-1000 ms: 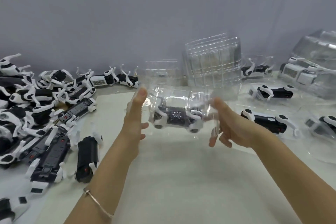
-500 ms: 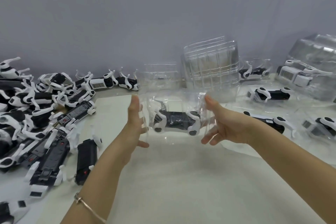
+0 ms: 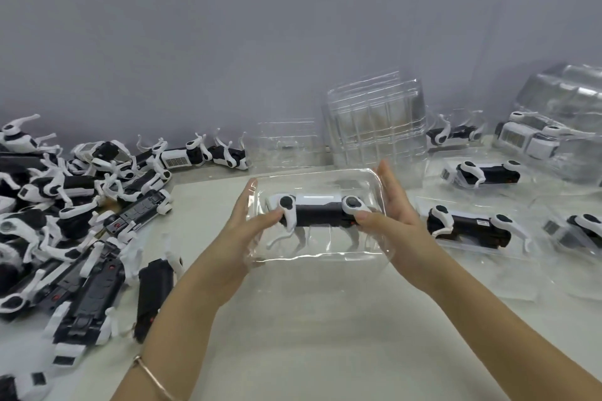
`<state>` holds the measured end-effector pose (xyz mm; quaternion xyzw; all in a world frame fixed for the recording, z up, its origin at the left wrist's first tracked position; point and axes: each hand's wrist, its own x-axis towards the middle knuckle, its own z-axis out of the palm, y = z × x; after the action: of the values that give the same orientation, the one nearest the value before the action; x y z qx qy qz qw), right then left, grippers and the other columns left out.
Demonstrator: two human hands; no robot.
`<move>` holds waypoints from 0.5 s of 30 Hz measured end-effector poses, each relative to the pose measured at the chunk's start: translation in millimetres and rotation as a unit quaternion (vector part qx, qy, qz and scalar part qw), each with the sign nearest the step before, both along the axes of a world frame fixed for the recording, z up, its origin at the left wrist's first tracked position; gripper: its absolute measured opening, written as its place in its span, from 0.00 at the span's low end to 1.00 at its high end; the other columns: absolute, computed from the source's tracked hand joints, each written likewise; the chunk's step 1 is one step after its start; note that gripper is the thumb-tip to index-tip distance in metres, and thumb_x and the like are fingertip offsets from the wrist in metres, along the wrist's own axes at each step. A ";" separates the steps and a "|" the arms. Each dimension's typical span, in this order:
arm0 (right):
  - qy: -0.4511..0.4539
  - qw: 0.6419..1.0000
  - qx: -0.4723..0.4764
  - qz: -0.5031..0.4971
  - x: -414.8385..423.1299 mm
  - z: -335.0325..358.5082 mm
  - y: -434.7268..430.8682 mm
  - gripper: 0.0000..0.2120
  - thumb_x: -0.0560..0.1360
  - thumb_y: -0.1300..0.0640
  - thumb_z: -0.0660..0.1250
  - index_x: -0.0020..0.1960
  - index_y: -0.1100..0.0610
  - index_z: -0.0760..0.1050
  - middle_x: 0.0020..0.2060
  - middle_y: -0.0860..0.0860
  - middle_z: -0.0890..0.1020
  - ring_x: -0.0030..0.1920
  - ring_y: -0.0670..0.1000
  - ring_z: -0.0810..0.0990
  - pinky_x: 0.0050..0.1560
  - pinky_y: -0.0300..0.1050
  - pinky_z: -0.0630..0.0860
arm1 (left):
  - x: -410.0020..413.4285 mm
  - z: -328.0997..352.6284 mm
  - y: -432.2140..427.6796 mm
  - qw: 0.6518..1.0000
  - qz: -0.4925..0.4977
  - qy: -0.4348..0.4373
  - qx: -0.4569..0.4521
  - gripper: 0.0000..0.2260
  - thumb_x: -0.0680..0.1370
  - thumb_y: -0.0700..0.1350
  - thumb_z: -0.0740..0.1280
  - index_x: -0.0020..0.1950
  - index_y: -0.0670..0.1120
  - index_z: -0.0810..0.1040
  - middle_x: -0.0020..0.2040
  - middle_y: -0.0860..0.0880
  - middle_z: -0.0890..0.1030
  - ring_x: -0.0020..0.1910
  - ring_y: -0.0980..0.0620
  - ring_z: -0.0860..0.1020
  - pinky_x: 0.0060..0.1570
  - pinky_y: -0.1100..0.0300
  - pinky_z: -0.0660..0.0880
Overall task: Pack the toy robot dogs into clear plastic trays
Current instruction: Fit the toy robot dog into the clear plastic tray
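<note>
A black and white toy robot dog (image 3: pixel 317 210) lies on its side inside a clear plastic tray (image 3: pixel 321 252) at the middle of the table. My left hand (image 3: pixel 242 233) grips the tray's left end, thumb pressed on the dog's front hip. My right hand (image 3: pixel 392 216) grips the tray's right end, thumb on the dog's rear hip, fingers straight up along the far side.
A heap of loose toy dogs (image 3: pixel 62 212) covers the left of the table. Packed trays with dogs (image 3: pixel 469 229) lie at the right. A stack of empty clear trays (image 3: pixel 374 124) stands against the grey wall behind, with another clear tray (image 3: pixel 285 146) beside it.
The tray with the dog has turned from upright to face up and come lower and nearer. Both thumbs now press on the dog through the open top.
</note>
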<state>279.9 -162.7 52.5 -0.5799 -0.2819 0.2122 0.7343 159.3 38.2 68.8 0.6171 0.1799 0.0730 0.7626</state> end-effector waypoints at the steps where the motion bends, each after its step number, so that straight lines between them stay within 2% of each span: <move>1: -0.001 1.000 0.004 0.003 1.3 -0.2 -1.0 0.39 0.69 0.61 0.69 0.69 0.31 0.57 0.65 0.23 0.61 0.70 0.33 0.65 0.71 0.44 0.68 | -0.5 -0.8 1.0 1.000 -0.010 -0.002 0.018 0.41 0.63 0.52 0.78 0.68 0.77 0.62 0.71 0.64 0.66 0.66 0.60 0.71 0.60 0.51 0.70; 2: -0.003 1.000 0.005 0.005 2.1 -0.4 -1.7 0.38 0.68 0.61 0.69 0.68 0.32 0.61 0.65 0.23 0.63 0.67 0.32 0.69 0.66 0.38 0.71 | -1.6 -2.5 2.3 1.000 -0.019 -0.005 0.020 0.42 0.64 0.49 0.80 0.67 0.78 0.62 0.77 0.57 0.63 0.72 0.55 0.67 0.63 0.49 0.67; 4: 0.000 1.000 0.000 0.002 1.2 -0.7 -1.0 0.35 0.68 0.60 0.69 0.66 0.31 0.65 0.60 0.19 0.67 0.63 0.28 0.69 0.59 0.32 0.73 | -3.1 -5.2 0.4 0.999 -0.034 -0.021 -0.010 0.39 0.65 0.49 0.78 0.64 0.79 0.63 0.78 0.47 0.61 0.76 0.49 0.63 0.65 0.47 0.66; 5: 0.001 1.000 -0.004 -0.008 0.0 -1.3 0.6 0.34 0.69 0.59 0.71 0.65 0.31 0.65 0.59 0.18 0.68 0.62 0.24 0.67 0.60 0.33 0.71 | -3.3 -4.6 -3.5 0.999 -0.035 -0.023 -0.027 0.36 0.64 0.52 0.78 0.62 0.80 0.65 0.77 0.47 0.63 0.75 0.50 0.64 0.64 0.47 0.67; 7: 0.010 0.999 -0.008 -0.047 -2.0 -5.8 5.5 0.30 0.74 0.61 0.71 0.64 0.33 0.67 0.61 0.24 0.69 0.59 0.21 0.66 0.65 0.37 0.68 | -1.2 -8.2 -9.9 1.000 -0.011 -0.024 -0.012 0.34 0.62 0.59 0.79 0.59 0.81 0.65 0.75 0.53 0.65 0.72 0.53 0.66 0.67 0.46 0.66; 9: 0.038 0.996 -0.023 -0.074 -6.7 -9.7 10.5 0.28 0.77 0.67 0.67 0.63 0.36 0.68 0.66 0.32 0.68 0.62 0.27 0.68 0.68 0.42 0.68 | 0.3 -17.1 -13.3 0.998 0.028 -0.027 0.039 0.37 0.64 0.58 0.79 0.65 0.76 0.63 0.76 0.52 0.63 0.73 0.53 0.66 0.67 0.49 0.66; 11: 0.060 0.993 -0.068 -0.079 -13.1 -13.1 12.6 0.27 0.77 0.66 0.66 0.63 0.37 0.66 0.69 0.38 0.65 0.69 0.37 0.65 0.72 0.47 0.67 | -1.6 -24.3 -15.5 0.997 0.055 -0.025 0.038 0.37 0.64 0.56 0.74 0.69 0.70 0.62 0.76 0.47 0.64 0.73 0.49 0.67 0.61 0.52 0.69; 12: 0.062 0.991 -0.091 -0.074 -17.7 -13.6 11.9 0.27 0.78 0.63 0.66 0.66 0.36 0.64 0.68 0.38 0.64 0.69 0.37 0.65 0.71 0.46 0.67 | -4.2 -25.2 -15.7 0.997 0.063 -0.024 0.040 0.38 0.63 0.56 0.73 0.71 0.67 0.62 0.76 0.47 0.65 0.73 0.48 0.67 0.60 0.53 0.69; 13: 0.058 0.990 -0.105 -0.069 -22.4 -11.4 9.7 0.29 0.78 0.60 0.67 0.69 0.36 0.61 0.67 0.35 0.64 0.66 0.32 0.65 0.69 0.39 0.67 | -6.0 -22.7 -16.3 0.996 0.063 -0.025 0.050 0.41 0.62 0.57 0.74 0.73 0.66 0.62 0.76 0.48 0.64 0.73 0.50 0.66 0.61 0.53 0.68; 15: 0.049 0.992 -0.103 -0.061 -26.1 0.2 0.7 0.38 0.74 0.51 0.71 0.76 0.37 0.53 0.67 0.31 0.60 0.63 0.25 0.62 0.62 0.30 0.64 | -6.5 -10.3 -17.1 0.996 0.052 -0.045 0.064 0.53 0.56 0.59 0.81 0.76 0.65 0.58 0.76 0.55 0.62 0.72 0.57 0.64 0.65 0.53 0.64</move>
<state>253.8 -162.0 52.6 -0.6571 -0.1866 0.2231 0.6954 152.8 21.0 58.5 0.6503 0.1721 0.1513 0.7243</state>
